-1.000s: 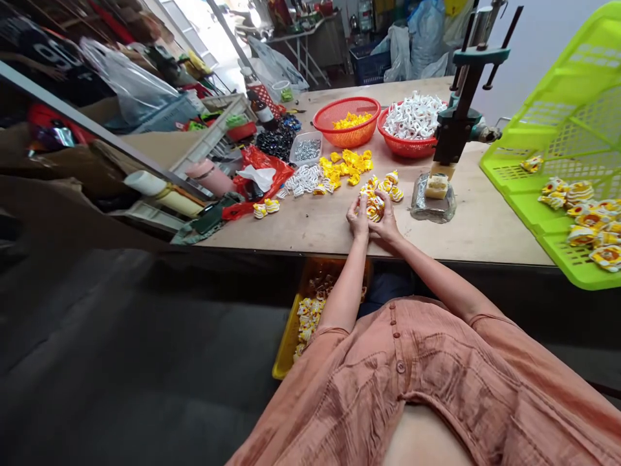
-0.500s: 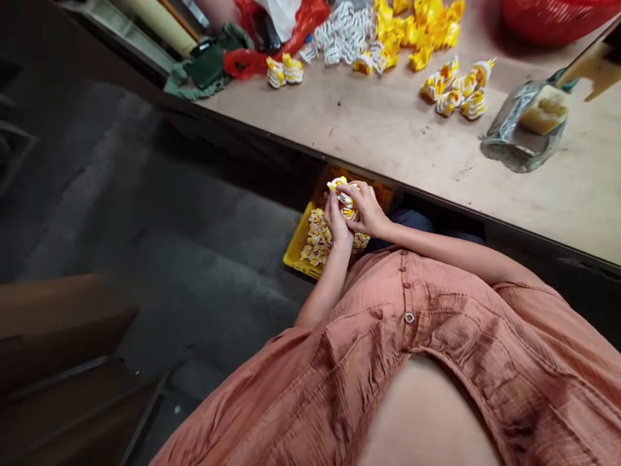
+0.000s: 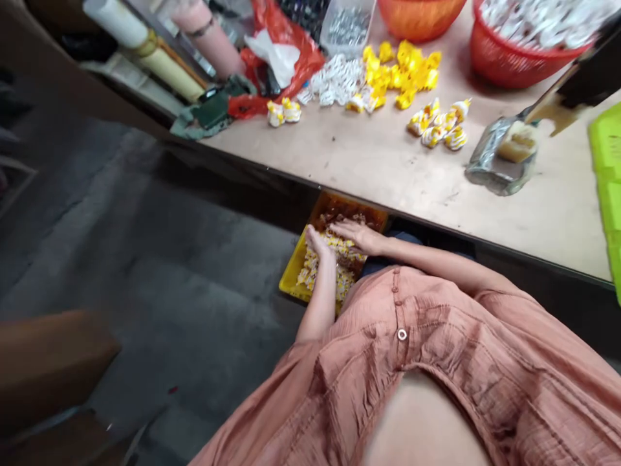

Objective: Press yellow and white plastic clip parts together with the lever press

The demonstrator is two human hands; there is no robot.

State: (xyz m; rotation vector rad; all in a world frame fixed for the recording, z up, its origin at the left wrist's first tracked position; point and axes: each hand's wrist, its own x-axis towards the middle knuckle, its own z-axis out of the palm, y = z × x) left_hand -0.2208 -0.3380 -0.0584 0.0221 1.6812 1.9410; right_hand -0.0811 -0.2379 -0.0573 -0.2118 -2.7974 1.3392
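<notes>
On my lap, partly under the table edge, sits a yellow tray (image 3: 290, 279) full of small yellow-and-white striped pieces (image 3: 307, 273). Over the tray's left part my left hand (image 3: 318, 242) is held edge-on, fingers stretched, with nothing seen in it. My right hand (image 3: 359, 237) lies flat over the pieces, fingers extended toward the left one. Whether its underside touches them is hard to make out. Like pieces stand on the tabletop in two groups: a pair (image 3: 284, 112) at the left and a cluster (image 3: 439, 124) at the right.
The wooden table (image 3: 378, 158) holds white squiggly parts (image 3: 334, 81), yellow parts (image 3: 402, 68), a red basket (image 3: 514, 61) of white pieces and an orange bowl (image 3: 420, 18). A foil-wrapped block (image 3: 502, 158) lies below a dark tool (image 3: 582, 71). A cardboard box (image 3: 53, 356) is at lower left.
Both hands have moved down into the tray and apart, and the striped pieces they held together have left them. The view has tilted up, showing more of the table's back.
</notes>
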